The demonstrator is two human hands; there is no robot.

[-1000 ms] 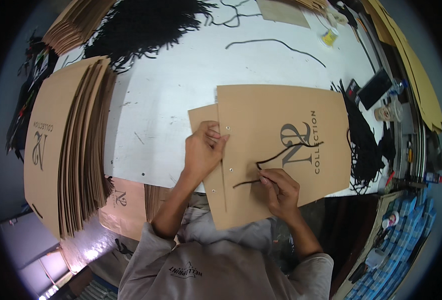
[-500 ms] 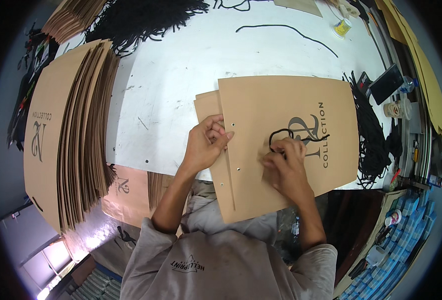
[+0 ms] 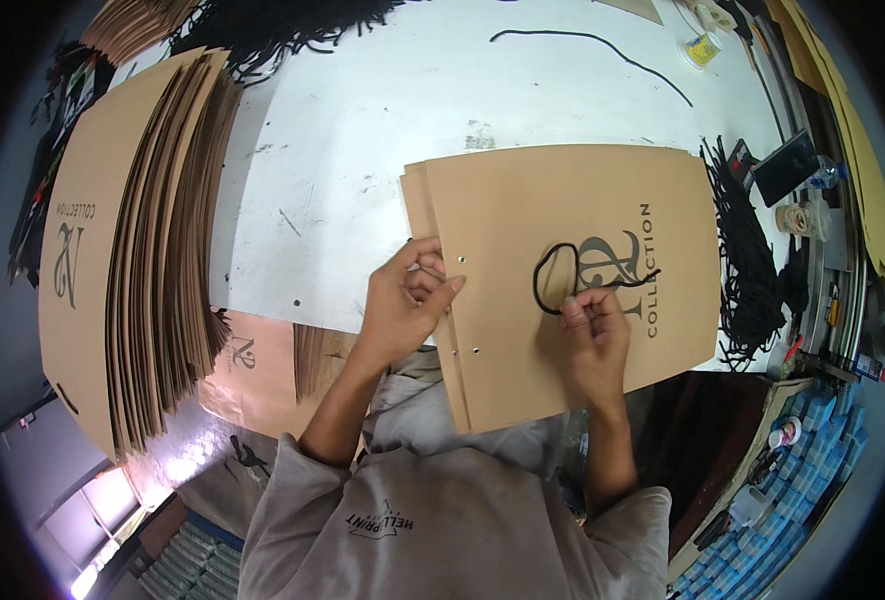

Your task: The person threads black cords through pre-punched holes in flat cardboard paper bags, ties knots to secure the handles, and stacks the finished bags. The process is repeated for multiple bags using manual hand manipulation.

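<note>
The brown bag (image 3: 508,200) lies in front of the person, its six o'clock edge reaching past the table (image 3: 323,200) over the lap; clock directions run from its middle, with twelve at the far side. A second brown layer shows along its nine o'clock edge. There the left hand (image 3: 403,305) pinches the bag's edge, thumb on top, fingers curled. At five o'clock the right hand (image 3: 595,340) nips a black cord (image 3: 537,280) between thumb and forefinger; the cord loops over the bag's face, its tail crossing the dark print.

Well apart at nine stands a stack of bags (image 3: 83,240). A loose cord (image 3: 563,32) lies at twelve, a tub (image 3: 703,50) at one, a phone (image 3: 786,167) at two, and a cord bundle (image 3: 748,270) just beside the bag at three.
</note>
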